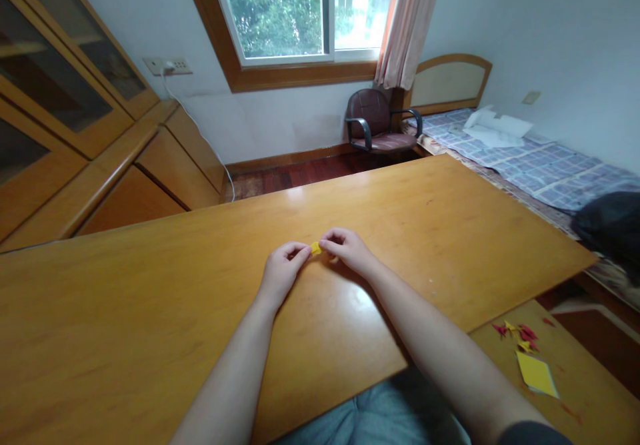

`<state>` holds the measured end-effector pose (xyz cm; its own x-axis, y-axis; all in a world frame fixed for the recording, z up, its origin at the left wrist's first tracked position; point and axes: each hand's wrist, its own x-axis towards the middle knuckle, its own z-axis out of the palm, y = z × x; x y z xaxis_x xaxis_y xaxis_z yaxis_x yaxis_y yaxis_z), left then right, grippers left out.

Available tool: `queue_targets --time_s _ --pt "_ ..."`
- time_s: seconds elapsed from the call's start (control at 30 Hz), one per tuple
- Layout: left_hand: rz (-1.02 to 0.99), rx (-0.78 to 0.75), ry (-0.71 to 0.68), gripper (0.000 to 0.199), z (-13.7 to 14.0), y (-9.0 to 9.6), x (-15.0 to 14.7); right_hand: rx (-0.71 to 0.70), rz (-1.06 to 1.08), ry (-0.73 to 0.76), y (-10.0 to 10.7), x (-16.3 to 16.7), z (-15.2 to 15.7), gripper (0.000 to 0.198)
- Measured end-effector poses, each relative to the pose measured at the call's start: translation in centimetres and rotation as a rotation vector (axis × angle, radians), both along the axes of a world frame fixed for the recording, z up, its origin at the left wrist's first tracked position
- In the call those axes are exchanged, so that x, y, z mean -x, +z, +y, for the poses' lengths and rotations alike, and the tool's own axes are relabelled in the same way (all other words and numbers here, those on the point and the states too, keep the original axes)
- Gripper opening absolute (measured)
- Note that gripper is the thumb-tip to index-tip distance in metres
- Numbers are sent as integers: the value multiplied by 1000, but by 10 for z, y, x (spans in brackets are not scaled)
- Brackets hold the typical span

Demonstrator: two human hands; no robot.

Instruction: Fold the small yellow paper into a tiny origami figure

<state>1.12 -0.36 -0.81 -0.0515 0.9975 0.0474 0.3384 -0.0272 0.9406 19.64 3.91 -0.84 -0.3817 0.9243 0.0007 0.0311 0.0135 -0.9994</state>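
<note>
A small piece of folded yellow paper (315,248) is held between my two hands, just above the wooden table (150,298). My left hand (286,268) pinches its left end between thumb and forefinger. On the opposite end, my right hand (350,250) grips it the same way, its other fingers curled. The fingertips hide both ends of the paper, and its exact folded shape is too small to make out.
At the lower right, a lower wooden surface (595,372) carries several small red and yellow folded paper pieces (525,335) and a stack of yellow square paper (537,373). Beyond the table stand an office chair (373,122), a bed (560,158) and a cabinet (145,165).
</note>
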Motion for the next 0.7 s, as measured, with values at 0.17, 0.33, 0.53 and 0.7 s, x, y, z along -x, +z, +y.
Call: queue_targets --time_s 0.17,0.33,0.53,0.7 --pt "-22 9 -25 26 1 1 1 -79 -107 31 0 0 -1 24" --pt "-51 36 -27 29 0 3 -1 -85 -142 40 2 -1 -1 25" --pt "25 -29 -64 29 0 0 -1 -49 -91 39 3 -3 -1 26" --pt "13 -6 -49 28 0 -2 0 -24 -85 47 6 -3 -2 27"
